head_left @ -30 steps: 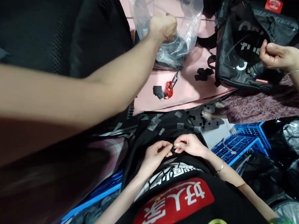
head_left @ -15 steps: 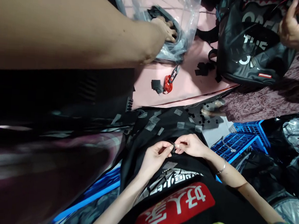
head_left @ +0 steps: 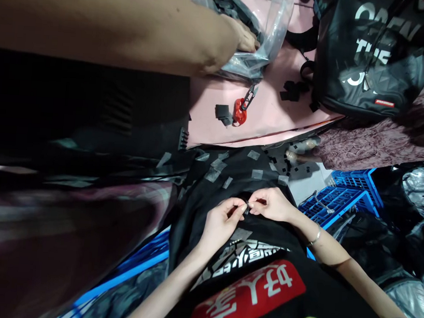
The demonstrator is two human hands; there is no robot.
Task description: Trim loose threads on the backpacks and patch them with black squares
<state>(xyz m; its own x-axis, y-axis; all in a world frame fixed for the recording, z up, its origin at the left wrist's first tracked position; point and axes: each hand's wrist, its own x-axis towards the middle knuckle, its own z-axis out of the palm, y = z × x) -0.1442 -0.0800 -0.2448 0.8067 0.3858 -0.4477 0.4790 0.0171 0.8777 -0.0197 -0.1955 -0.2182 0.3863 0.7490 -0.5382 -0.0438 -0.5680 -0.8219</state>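
Observation:
Over the lap of a black apron (head_left: 200,216), my left hand (head_left: 222,220) and my right hand (head_left: 272,204) meet fingertip to fingertip. Both pinch a small dark square piece (head_left: 246,209), thin like fabric or tape; its exact kind is too small to make out. Several grey translucent patches (head_left: 216,171) lie scattered on the apron just beyond my hands. White lettering and a red printed panel (head_left: 249,297) show on the apron below my wrists.
A co-worker's arm (head_left: 151,33) crosses the upper left to a clear plastic bag (head_left: 275,32). On the pink tabletop (head_left: 209,93) are thread snips (head_left: 250,97) with a red piece (head_left: 240,113), dark squares (head_left: 222,112) and a black backpack (head_left: 371,63). Blue crates (head_left: 340,199) stand at right.
My hands stay nearly in place, still pinching the small piece. The co-worker's hand has shifted slightly at the plastic bag. Another hand beside the backpack has left the view.

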